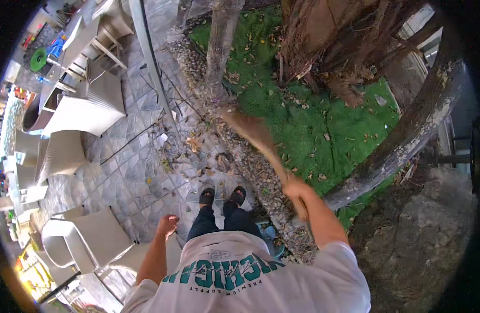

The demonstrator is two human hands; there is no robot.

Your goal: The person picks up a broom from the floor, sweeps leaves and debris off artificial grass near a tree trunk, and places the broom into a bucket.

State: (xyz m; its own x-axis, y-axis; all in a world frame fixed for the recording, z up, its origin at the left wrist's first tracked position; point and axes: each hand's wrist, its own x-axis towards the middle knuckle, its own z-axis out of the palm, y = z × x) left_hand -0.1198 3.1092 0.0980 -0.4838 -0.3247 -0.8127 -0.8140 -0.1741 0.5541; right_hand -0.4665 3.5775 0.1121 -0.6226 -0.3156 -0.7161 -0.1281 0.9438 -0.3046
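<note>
My right hand [297,189] is closed around the handle of a broom [268,152]. Its brownish sweeping end reaches up and left over the pebble border [258,177] and the edge of the green artificial turf [313,128], and is smeared by motion. Dry leaves [194,143] lie scattered on the stone paving near the broom's far end. Down at my left side, my left hand [168,224] hangs with loosely curled fingers and nothing visible in it.
Tree trunks [222,47] rise from the turf, and a thick leaning trunk [401,148] crosses on the right. Wicker chairs [88,104] and tables line the left. A grey post [151,57] stands on the paving. My sandalled feet [207,196] are beside the border.
</note>
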